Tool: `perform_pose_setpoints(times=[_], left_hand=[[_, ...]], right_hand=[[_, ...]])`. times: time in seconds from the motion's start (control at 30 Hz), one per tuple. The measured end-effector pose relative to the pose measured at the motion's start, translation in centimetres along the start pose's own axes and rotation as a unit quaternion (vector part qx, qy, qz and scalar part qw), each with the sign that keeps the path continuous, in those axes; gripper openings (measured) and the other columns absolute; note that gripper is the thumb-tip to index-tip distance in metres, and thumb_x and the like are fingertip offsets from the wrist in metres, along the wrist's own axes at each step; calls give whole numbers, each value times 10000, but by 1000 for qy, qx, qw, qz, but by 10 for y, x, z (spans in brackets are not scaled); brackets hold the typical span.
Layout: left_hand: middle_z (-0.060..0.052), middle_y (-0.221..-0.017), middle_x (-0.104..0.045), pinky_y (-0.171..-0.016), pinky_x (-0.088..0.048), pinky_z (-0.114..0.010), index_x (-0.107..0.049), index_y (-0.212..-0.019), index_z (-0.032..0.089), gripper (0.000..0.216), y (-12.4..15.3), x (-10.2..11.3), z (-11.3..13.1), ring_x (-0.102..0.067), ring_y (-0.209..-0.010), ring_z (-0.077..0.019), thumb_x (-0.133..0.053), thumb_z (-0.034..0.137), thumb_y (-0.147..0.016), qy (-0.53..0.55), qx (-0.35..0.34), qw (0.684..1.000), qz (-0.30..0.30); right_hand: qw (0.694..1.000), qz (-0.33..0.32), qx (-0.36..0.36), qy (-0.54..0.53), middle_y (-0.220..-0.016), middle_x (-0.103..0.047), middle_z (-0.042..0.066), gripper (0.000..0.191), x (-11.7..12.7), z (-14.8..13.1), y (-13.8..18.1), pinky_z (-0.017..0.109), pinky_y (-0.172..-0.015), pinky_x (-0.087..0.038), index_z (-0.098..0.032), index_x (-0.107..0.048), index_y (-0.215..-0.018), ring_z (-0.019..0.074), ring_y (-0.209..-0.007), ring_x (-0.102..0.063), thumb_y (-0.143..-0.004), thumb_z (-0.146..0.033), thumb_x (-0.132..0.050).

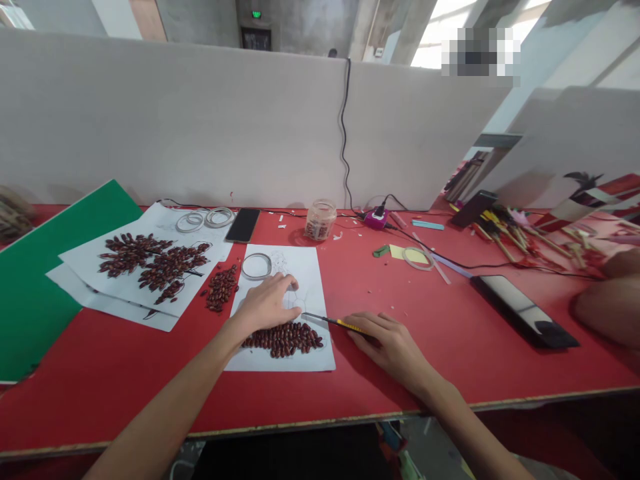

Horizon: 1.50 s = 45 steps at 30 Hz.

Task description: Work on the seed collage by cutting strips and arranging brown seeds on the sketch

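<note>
My left hand [267, 302] lies flat, fingers spread, on a white sheet with a line drawing [305, 277], just above a patch of dark red beans [284, 338] on that sheet. In my right hand [385, 340] is a thin yellow-handled knife [334, 323]; its blade points left and its tip reaches the sheet near my left fingertips. A roll of tape [257, 266] sits on the sheet's upper left corner. A loose pile of beans [221, 288] lies on the red table just left of the sheet.
Finished bean pictures on white sheets [145, 263] and a green board [35, 267] lie at the left. Tape rolls [205, 218], a phone [243, 225], a jar [320, 219], a charger and cable, a second phone [525, 311], and craft scraps fill the back and right. Another person's arm [607, 303] rests at the right edge.
</note>
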State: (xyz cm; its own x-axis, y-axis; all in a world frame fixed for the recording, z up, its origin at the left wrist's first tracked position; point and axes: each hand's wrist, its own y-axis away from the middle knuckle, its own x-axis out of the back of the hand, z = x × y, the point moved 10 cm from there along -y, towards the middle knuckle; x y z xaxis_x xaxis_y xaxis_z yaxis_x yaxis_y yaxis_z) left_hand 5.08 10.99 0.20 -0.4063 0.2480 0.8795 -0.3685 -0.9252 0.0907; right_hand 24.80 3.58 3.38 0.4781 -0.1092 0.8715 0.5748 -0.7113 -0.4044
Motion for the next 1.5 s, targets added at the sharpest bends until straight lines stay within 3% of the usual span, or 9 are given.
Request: perform_pose_setpoints(times=[0.5,0.97,1.17,1.33,1.5], left_hand=[[-48,-1209,-607,-784,-493,-382,-548,-1143,271,382,0,0,-1,-592,-1111,-289,-631,446,-814,6,-9,1000,0],[-49,-1215,-605,-784,-496,-379,-548,-1162,276,393,0,-1,-1,-590,-1114,-286,-634,462,-826,10,-11,1000,-3],[-43,-1178,-628,-789,-500,-353,-577,-1174,264,375,2,1,-3,-616,-1066,-261,-640,430,-844,42,-14,999,-6],[-11,-1108,-648,-800,-492,-304,-627,-1106,263,176,14,10,21,-640,-920,-180,-530,300,-965,101,-115,988,-6],[-33,-1007,-660,-775,-482,-316,-656,-944,221,166,18,2,49,-640,-933,-200,-499,196,-990,-39,-200,978,-33]], right_hand=[[998,-6,-49,-46,-1101,-760,66,227,-1,9,4,328,-811,-595,-252,-679,-1170,196,-918,-733,-1026,-240,-503],[998,-9,-35,-48,-1067,-772,67,238,1,3,1,335,-770,-604,-258,-698,-1155,198,-862,-739,-1005,-230,-515],[996,-21,-78,-48,-1064,-769,56,238,1,1,2,316,-740,-598,-267,-685,-1155,199,-880,-742,-1012,-240,-497],[990,-27,-116,-73,-995,-770,39,227,1,1,4,308,-711,-595,-277,-691,-1136,195,-824,-739,-994,-242,-518],[976,-39,-156,-145,-1043,-779,44,236,-1,6,2,290,-731,-606,-278,-708,-1137,196,-881,-748,-979,-223,-542]])
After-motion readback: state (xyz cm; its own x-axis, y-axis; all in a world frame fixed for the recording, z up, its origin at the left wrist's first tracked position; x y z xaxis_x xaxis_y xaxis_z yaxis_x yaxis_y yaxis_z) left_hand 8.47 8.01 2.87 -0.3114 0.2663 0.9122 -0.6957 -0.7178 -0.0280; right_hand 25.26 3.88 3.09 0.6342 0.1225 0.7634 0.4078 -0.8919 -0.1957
